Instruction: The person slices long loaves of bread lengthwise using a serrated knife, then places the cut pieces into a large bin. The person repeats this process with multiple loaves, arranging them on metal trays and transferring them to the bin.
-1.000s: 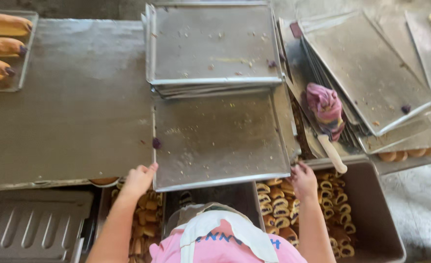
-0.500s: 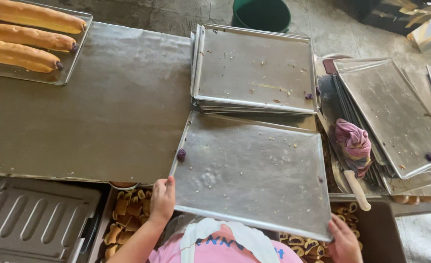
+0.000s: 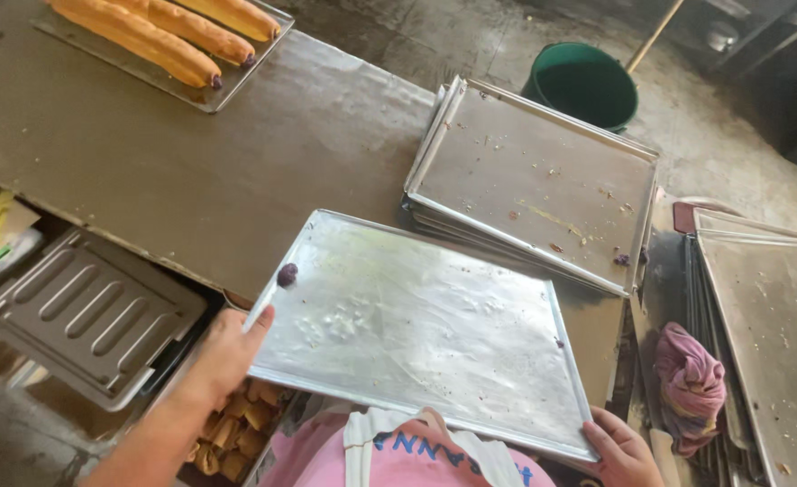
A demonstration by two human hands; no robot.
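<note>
Two hands held one flat, rectangular metal baking tray (image 3: 416,329) over the near edge of the dark, worn worktop (image 3: 191,162), tilted slightly. Far left, below the worktop edge, lay a grey ribbed metal pan (image 3: 92,316), with small golden pastries (image 3: 232,433) partly hidden under the arm. Left hand (image 3: 227,352) gripped the tray's left edge, thumb on top, other fingers under and out of sight. Tray surface was dull silver, smeared, with a low raised rim, a dark purple blob (image 3: 287,274) near its left rim and scattered crumbs. Long golden bread loaves (image 3: 173,36) sat on a tray at top left, cut off by the frame. Behind the held tray, a stack of crumb-dusted trays (image 3: 534,180); a green bucket (image 3: 583,86) beyond. Right hand (image 3: 622,449) clasped the tray's near right corner, fingers curled, partly cut off. Far right: a crumpled pink cloth (image 3: 691,383) and another tray stack (image 3: 768,334).
</note>
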